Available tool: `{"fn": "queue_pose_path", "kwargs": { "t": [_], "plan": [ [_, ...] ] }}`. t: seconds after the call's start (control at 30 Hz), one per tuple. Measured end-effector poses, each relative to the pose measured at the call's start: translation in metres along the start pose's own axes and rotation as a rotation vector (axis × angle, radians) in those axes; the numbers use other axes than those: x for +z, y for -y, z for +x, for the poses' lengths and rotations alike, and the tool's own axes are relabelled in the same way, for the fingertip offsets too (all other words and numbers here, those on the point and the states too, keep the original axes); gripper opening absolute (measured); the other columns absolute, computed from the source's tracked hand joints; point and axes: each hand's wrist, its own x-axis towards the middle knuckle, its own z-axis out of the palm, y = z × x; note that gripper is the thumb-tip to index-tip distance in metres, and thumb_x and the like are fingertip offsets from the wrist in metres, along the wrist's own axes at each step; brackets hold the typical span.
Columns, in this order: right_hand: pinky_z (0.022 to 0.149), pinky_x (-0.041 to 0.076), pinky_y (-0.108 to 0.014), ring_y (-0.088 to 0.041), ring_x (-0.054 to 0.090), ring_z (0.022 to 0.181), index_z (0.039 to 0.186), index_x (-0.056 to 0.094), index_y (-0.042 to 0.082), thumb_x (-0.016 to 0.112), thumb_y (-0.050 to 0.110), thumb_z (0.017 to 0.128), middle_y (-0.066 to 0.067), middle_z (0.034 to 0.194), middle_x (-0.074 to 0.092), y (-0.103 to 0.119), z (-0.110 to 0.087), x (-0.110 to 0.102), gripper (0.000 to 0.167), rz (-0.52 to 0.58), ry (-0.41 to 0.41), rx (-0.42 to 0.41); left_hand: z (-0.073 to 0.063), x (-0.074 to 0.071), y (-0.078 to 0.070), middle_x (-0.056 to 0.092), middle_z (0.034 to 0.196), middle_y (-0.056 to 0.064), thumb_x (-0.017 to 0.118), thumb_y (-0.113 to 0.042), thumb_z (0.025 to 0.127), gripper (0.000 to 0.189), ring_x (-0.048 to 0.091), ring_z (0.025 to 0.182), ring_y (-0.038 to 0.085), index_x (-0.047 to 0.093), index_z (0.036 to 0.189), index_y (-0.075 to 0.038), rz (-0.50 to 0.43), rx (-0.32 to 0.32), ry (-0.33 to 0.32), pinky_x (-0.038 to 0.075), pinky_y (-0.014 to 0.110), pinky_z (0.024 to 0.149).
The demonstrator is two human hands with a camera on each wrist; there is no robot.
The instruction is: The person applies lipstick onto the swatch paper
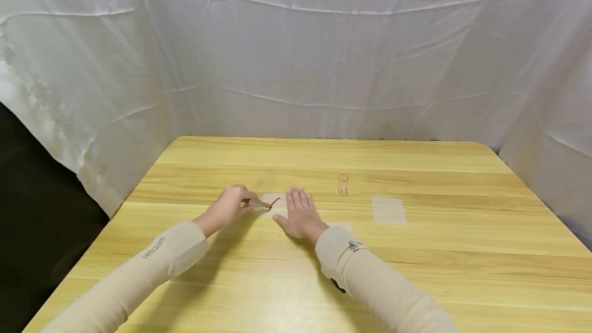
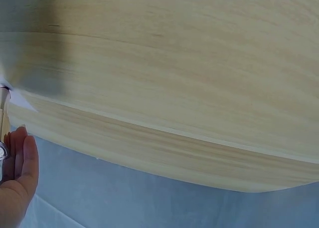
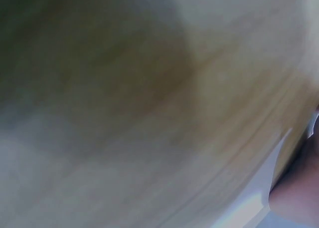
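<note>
My left hand (image 1: 228, 204) grips a short brush-like tool (image 1: 253, 203) with a tan, shiny body and a dark red tip; its exact kind is hard to tell. The tip touches a white sheet of paper (image 1: 268, 198), beside a red slanting stroke (image 1: 275, 202). Flat on the right part of that sheet lies my right hand (image 1: 301, 216), fingers straight and pointing away from me. At the left edge of the left wrist view, the left hand (image 2: 22, 168) and part of the tool (image 2: 4, 120) show. The right wrist view is blurred, with only part of the right hand (image 3: 296, 188).
A small clear glass (image 1: 343, 184) stands to the right, behind the right hand. Farther right lies a second white sheet (image 1: 388, 210). Part of another pale sheet (image 1: 342, 226) shows beside the right cuff. The wooden table (image 1: 416, 281) ends at a hanging white cloth (image 1: 296, 66).
</note>
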Motion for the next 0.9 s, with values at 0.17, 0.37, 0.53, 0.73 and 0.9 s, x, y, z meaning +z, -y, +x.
{"fn": "queue_pose_path", "kwargs": {
  "t": [0.17,0.37,0.53,0.73,0.9],
  "plan": [
    [0.119,0.001,-0.042,-0.031,-0.002,0.144,0.148,0.005,0.001,0.026,0.052,0.098,-0.016,0.156,-0.001,0.0,-0.001,-0.001,0.075,0.008,-0.012,-0.008,-0.004,-0.001,0.002,0.068,0.078,0.01,0.075,0.001,0.072,0.013,0.06,0.069,0.014,0.071,0.085,-0.002,-0.013,0.013,-0.011,0.054,0.023,0.062],
    [0.119,0.001,-0.042,-0.031,-0.003,0.144,0.148,0.005,0.001,0.026,0.052,0.098,-0.016,0.156,-0.002,0.0,-0.001,-0.001,0.075,0.017,-0.015,-0.009,-0.006,-0.001,0.004,0.067,0.076,0.008,0.075,0.0,0.072,0.012,0.059,0.067,0.013,0.071,0.082,-0.003,-0.017,0.034,-0.019,0.053,0.023,0.06],
    [0.119,0.0,-0.042,-0.031,-0.003,0.144,0.148,0.004,0.001,0.025,0.052,0.098,-0.016,0.156,-0.002,0.0,0.0,0.0,0.075,0.005,-0.009,-0.007,-0.008,-0.002,0.004,0.067,0.075,0.007,0.075,0.0,0.072,0.011,0.058,0.067,0.012,0.071,0.082,-0.003,-0.016,0.031,-0.01,0.052,0.022,0.06],
    [0.119,0.001,-0.042,-0.031,-0.003,0.144,0.148,0.005,0.0,0.025,0.052,0.098,-0.016,0.156,-0.002,0.0,-0.001,-0.001,0.075,0.006,-0.016,-0.007,-0.011,-0.003,0.004,0.067,0.076,0.008,0.075,0.001,0.071,0.012,0.059,0.067,0.013,0.071,0.082,-0.003,-0.008,0.045,-0.025,0.053,0.022,0.061],
    [0.119,0.001,-0.042,-0.031,-0.003,0.144,0.148,0.004,0.0,0.025,0.052,0.098,-0.017,0.156,-0.003,0.0,-0.001,-0.001,0.075,0.006,-0.011,-0.007,-0.013,-0.003,0.004,0.067,0.075,0.008,0.076,0.001,0.071,0.012,0.058,0.067,0.013,0.071,0.081,-0.003,-0.005,0.047,-0.027,0.053,0.022,0.06]
  ]
}}
